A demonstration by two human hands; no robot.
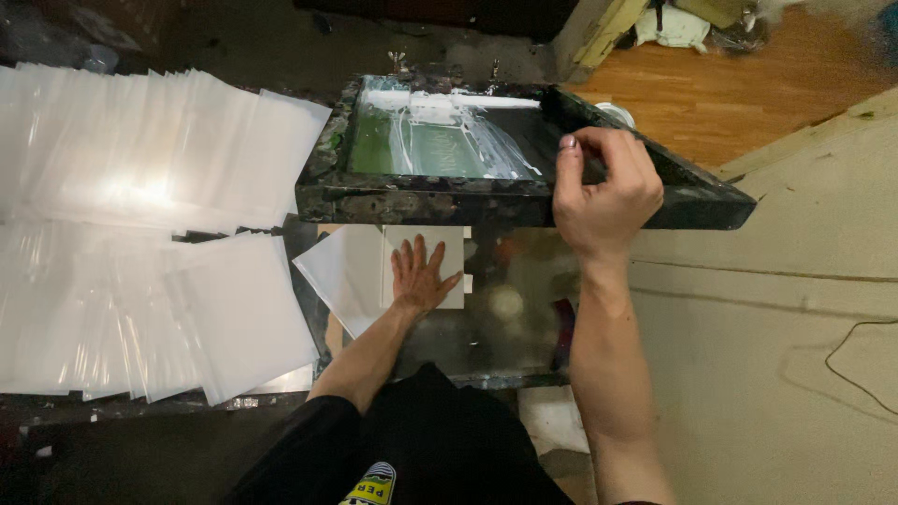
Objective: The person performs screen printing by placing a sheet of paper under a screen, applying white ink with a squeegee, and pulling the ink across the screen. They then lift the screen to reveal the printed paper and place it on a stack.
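From the head camera, the right hand [603, 192] grips the near edge of the raised printing screen frame [421, 196], fingers closed on it. The left hand [421, 276] lies open and flat on a white sheet [426, 252] beneath. If that grip slips, I judge the frame could drop onto the left hand and smear the white ink [449, 122].

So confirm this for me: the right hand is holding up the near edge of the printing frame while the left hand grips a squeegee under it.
One thing is wrong. The left hand grips no squeegee; it lies flat, fingers spread, on a white sheet under the raised frame. The right hand does hold the printing frame by its near edge, as the head view shows.
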